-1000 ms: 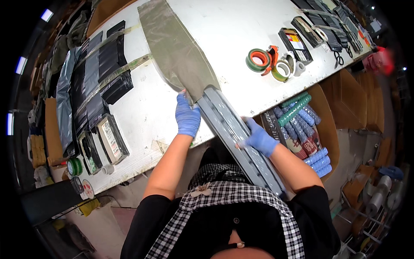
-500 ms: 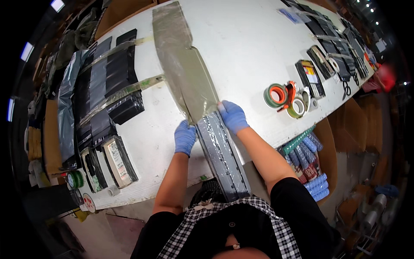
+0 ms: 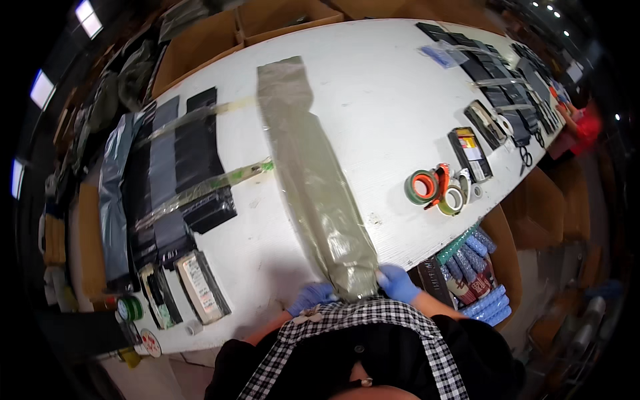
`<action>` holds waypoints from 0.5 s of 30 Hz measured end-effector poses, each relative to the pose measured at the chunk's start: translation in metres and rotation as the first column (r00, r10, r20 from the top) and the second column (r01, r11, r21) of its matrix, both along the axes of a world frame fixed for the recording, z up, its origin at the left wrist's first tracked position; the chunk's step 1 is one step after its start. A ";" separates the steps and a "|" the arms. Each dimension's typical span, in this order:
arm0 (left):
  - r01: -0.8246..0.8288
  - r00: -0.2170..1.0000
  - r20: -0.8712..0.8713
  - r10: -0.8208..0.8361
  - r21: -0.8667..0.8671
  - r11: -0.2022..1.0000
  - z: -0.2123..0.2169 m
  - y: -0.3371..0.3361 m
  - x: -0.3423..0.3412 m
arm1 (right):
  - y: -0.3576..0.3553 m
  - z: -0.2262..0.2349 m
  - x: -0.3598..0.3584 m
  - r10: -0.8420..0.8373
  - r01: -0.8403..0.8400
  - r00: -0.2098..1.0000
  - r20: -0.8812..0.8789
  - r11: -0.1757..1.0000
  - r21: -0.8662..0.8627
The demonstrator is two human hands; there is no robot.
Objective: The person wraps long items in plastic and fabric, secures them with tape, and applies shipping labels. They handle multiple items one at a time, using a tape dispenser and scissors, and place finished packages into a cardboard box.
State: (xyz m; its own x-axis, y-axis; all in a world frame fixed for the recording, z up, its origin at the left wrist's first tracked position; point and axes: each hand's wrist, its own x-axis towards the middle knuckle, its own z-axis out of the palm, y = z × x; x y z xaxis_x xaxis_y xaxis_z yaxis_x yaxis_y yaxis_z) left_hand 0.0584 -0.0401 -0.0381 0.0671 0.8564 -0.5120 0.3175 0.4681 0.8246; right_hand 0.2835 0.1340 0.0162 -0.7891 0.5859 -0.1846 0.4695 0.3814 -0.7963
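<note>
A long olive-grey plastic bag (image 3: pixel 317 167) lies across the white table, its near end against my checked apron. My left hand (image 3: pixel 311 297), in a blue glove, grips the left edge of the bag's near end; the apron hides part of it. The gloved right hand (image 3: pixel 398 283) is closed on the right edge at the same end. The bag's near half bulges and shines, while its far end lies flat. The long grey film-wrapped package seen earlier is now hidden from view.
On the left are stacks of black and grey packed bags (image 3: pixel 162 160) under clear tape strips, and open boxes (image 3: pixel 202 287). To the right stand tape dispensers (image 3: pixel 440 190), a black box (image 3: pixel 471 155) and scissors (image 3: pixel 525 160). A carton of bubble-wrapped rolls (image 3: pixel 470 257) sits below. Another person in red (image 3: pixel 585 123) is far right.
Both hands have come toward my body, drawing the bag's near end with them. The grey package that stuck out of the bag is now covered.
</note>
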 end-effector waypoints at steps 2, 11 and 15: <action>-0.141 0.929 -0.286 0.236 0.317 0.938 0.070 0.027 -0.011 | 0.041 0.024 -0.040 0.077 -0.077 0.997 0.006 0.987 0.140; 0.489 0.729 -0.461 -0.505 -0.165 0.856 0.026 -0.016 -0.015 | 0.070 -0.030 0.018 0.502 -0.499 0.856 0.121 0.865 -0.060; 0.486 0.857 -0.205 -0.473 0.017 0.874 0.173 0.114 -0.014 | 0.183 0.051 0.071 0.044 -0.047 0.998 0.033 0.994 0.096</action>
